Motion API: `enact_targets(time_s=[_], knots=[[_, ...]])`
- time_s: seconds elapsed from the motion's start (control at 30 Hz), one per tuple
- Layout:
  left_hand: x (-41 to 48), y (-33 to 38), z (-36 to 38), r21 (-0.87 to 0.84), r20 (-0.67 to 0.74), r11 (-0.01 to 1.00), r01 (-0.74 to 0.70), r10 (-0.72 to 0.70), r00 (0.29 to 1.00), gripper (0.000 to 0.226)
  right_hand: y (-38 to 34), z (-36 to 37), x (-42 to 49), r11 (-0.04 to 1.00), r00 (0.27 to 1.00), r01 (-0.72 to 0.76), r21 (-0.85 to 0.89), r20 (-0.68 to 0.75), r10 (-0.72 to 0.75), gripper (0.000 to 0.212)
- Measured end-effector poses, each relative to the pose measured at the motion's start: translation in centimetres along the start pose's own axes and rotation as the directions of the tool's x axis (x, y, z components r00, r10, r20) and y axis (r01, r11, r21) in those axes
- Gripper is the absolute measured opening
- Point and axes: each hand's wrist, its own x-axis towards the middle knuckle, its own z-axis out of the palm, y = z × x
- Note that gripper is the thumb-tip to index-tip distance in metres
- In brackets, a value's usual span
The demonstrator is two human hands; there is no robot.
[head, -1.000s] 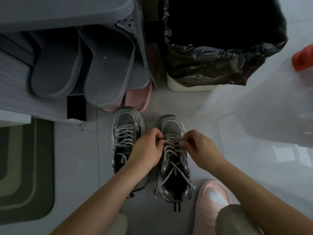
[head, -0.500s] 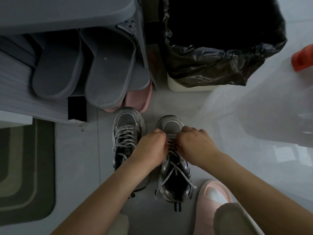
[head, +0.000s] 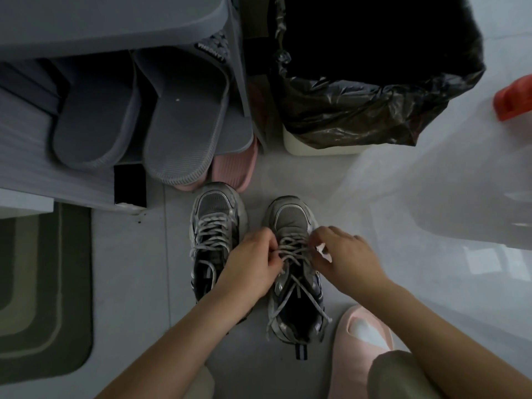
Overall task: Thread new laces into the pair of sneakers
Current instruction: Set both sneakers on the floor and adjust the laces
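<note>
I see left hand [head: 253,260] and right hand [head: 347,254] both curled, pinching the lace [head: 289,249] on the right sneaker [head: 290,217]. Left sneaker [head: 214,210] stands just beside, laced.

One piece of lettering shows: a black strip label [head: 209,50] with white capital letters, on a dark patterned thing on the shoe rack [head: 239,67], just above the toe end of the right-hand grey slipper [head: 184,122]. It reads upside down and is too blurred to spell out. Well below that slipper, the heel tab [head: 301,351] of one sneaker [head: 290,217] bears pale stripes, no letters.
</note>
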Motion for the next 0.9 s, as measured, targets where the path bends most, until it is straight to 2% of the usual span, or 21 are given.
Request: enact_targets(time_s=[0.07,0.17,0.23,0.27,0.33,0.4,0.5,0.6,0.77,0.9], knots=[[0.2,0.2,-0.2,0.022,0.014,0.994,-0.103,0.102,0.995,0.01,-0.3,-0.2,0.5,0.983,0.993,0.115,-0.143,-0.012,-0.118,0.024],[0.7,0.8,-0.4,0.103,0.064,0.98,-0.172,0.166,0.984,0.014,-1.2,-0.3,1.5,0.931,0.986,0.158,-0.328,0.004,-0.166,0.007],[0.9,1.0,-0.3,0.169,0.09,0.972,-0.164,0.151,0.984,0.017,-1.4,-0.1,1.8,0.915,0.982,0.179,-0.361,0.009,-0.189,0.021],[0.9,0.9,-0.2,0.183,0.084,0.97,-0.157,0.144,0.986,0.017,-1.4,0.0,1.8,0.913,0.977,0.197,-0.358,-0.01,-0.214,0.021],[0.7,0.7,0.0,0.177,0.054,0.974,-0.142,0.135,0.989,0.017,-1.5,0.0,1.5,0.93,0.978,0.191,-0.313,-0.022,-0.209,0.017],[0.5,0.7,0.2,0.154,0.035,0.978,-0.137,0.133,0.99,0.016,-1.4,0.6,1.2,0.966,0.983,0.17,-0.196,-0.035,-0.18,0.024],[0.3,0.6,0.3,0.108,0.01,0.988,-0.107,0.107,0.994,0.011,-1.2,0.8,0.8,0.996,0.998,0.043,0.072,-0.056,-0.039,0.015],[0.3,0.1,0.5,0.069,0.01,0.996,-0.053,0.052,0.999,0.011,-0.7,0.8,0.5,0.964,0.997,-0.069,0.259,-0.025,0.078,0.014],[-0.1,0.1,0.7,-0.103,0.006,0.994,0.029,-0.028,1.0,0.019,0.3,1.2,0.2,0.919,0.978,-0.197,0.342,0.001,0.209,0.016],[0.2,-0.4,0.5,-0.308,0.084,0.94,0.15,-0.13,0.988,0.015,0.5,1.4,0.2,0.905,0.975,-0.207,0.372,0.003,0.222,0.029]])
